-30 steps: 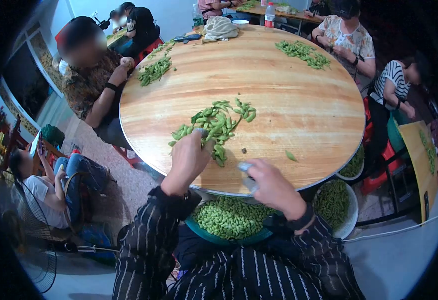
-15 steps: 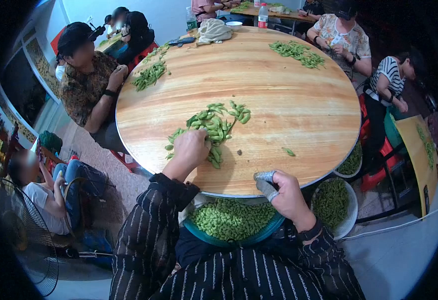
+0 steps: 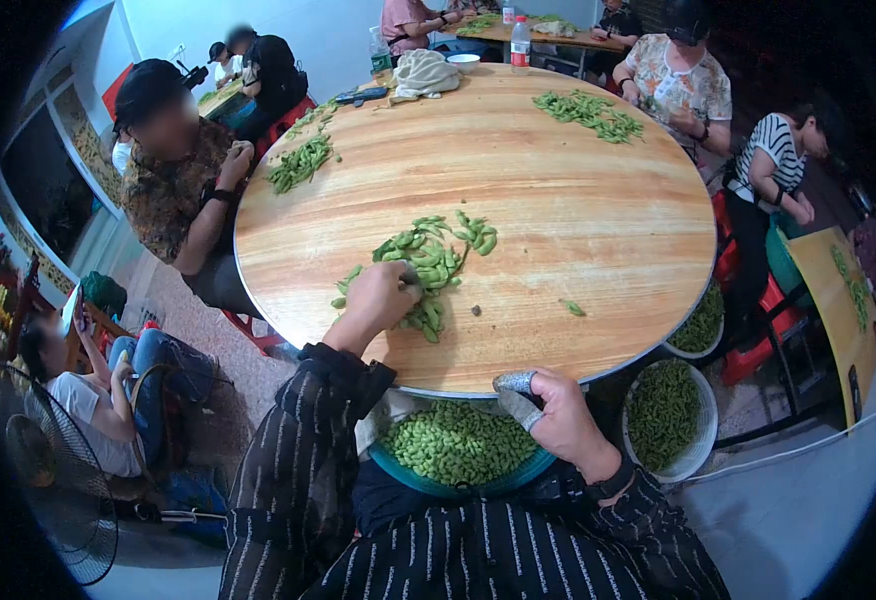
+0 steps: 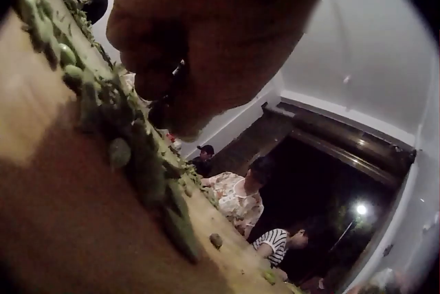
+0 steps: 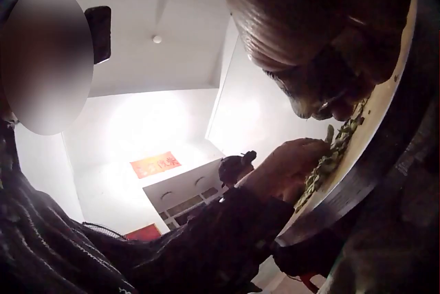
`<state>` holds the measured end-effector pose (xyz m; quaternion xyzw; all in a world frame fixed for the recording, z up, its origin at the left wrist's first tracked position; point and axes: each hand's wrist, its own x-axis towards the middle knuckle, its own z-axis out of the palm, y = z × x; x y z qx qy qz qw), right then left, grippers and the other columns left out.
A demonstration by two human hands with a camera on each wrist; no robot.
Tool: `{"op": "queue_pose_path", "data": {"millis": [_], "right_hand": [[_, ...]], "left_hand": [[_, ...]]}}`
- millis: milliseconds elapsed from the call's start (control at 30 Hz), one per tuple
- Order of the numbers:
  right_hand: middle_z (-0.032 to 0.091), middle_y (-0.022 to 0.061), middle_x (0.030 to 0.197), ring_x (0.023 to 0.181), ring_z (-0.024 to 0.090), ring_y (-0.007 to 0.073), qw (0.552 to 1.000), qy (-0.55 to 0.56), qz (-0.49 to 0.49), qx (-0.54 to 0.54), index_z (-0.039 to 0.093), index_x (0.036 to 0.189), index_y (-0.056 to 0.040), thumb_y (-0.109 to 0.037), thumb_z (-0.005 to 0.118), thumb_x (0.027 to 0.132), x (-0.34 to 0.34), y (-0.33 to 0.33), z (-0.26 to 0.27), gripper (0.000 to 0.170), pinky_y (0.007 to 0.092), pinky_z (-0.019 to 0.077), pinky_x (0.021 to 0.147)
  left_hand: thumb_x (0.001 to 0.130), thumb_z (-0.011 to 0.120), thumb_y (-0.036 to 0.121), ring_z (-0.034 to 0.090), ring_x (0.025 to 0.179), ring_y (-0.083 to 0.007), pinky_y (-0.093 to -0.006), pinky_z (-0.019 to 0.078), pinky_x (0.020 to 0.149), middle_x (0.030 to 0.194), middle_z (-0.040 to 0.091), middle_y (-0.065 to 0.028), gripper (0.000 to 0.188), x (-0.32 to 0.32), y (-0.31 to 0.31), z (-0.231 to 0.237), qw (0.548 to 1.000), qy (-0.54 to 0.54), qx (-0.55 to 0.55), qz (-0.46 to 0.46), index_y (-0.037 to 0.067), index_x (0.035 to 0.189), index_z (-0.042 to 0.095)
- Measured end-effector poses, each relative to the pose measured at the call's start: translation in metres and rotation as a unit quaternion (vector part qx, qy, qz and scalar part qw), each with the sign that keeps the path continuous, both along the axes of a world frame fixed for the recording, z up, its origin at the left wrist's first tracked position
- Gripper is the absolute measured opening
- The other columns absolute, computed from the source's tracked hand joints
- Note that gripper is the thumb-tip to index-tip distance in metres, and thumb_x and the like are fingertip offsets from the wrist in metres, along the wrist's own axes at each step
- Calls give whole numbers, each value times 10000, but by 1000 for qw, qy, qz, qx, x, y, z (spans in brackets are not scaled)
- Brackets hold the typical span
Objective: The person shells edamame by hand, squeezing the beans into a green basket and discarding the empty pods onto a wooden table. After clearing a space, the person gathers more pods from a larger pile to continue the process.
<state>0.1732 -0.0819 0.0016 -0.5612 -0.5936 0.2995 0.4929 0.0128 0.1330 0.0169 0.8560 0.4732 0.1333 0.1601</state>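
My left hand (image 3: pixel 380 297) is at the near side of a pile of green pods (image 3: pixel 438 258) on the round wooden table (image 3: pixel 598 210). Its fingers are curled down; in the right wrist view a pod (image 5: pixel 330 132) stands up at the left hand's (image 5: pixel 285 170) fingertips, pinched there. The left wrist view shows this hand (image 4: pixel 220 26) dark and close above the pods. At the table's near edge is my right hand (image 3: pixel 565 420), silver wrapping on its thumb and a finger, which point left and stand slightly apart with nothing visible between them. Below lies a teal basin of shelled beans (image 3: pixel 458 440).
A loose pod (image 3: pixel 573 308) and a small dark bit (image 3: pixel 476 310) lie right of the pile. White baskets of green pods (image 3: pixel 664 410) stand at the lower right. Far on the table are other pod piles (image 3: pixel 588 115), a cloth (image 3: pixel 426 74) and a bottle (image 3: pixel 521 45). Several people sit around.
My right hand has moved from over the tabletop down and right to the near edge above the basin. My left hand stays at the pile, its fingers lower among the pods.
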Motion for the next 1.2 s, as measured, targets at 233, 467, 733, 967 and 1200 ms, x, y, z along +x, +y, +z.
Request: {"op": "queue_pose_path", "data": {"millis": [233,467,733,967,1200], "right_hand": [[610,77,891,819,554,119,995,100,8,-26,576,991,40,-53,587,796,2,-4,5,216,252,444,731],[593,39,952,862,526,83,930,329,98,-133,533,1063,46,-74,554,833,1,-4,13,260,226,425,788],[604,27,919,832,528,72,946,283,96,-123,561,1015,35,-80,552,834,2,-9,12,215,223,434,759],[620,20,838,756,536,59,945,257,129,-158,596,943,26,-103,558,832,9,-13,16,174,215,443,695],[617,14,794,718,533,57,949,242,127,-158,602,904,22,-124,558,835,9,-14,10,168,208,438,664]], "left_hand": [[771,570,163,450,543,-79,-217,356,488,628,513,34,105,-11,-58,30,857,-376,-352,-10,64,789,599],[798,587,171,406,561,-15,-152,296,486,673,505,72,109,-15,-137,-7,699,-399,-590,-52,91,871,589],[807,606,191,481,665,-26,-160,364,572,798,580,26,204,-9,-151,-8,696,-423,-575,-74,36,939,591],[817,585,152,551,903,-117,-241,412,822,975,611,-58,269,-15,-144,-6,701,-393,-578,-141,-16,1026,567],[813,587,136,554,907,-121,-238,416,826,995,607,-73,268,-16,-143,-10,668,-389,-616,-152,-32,1020,563]]}}
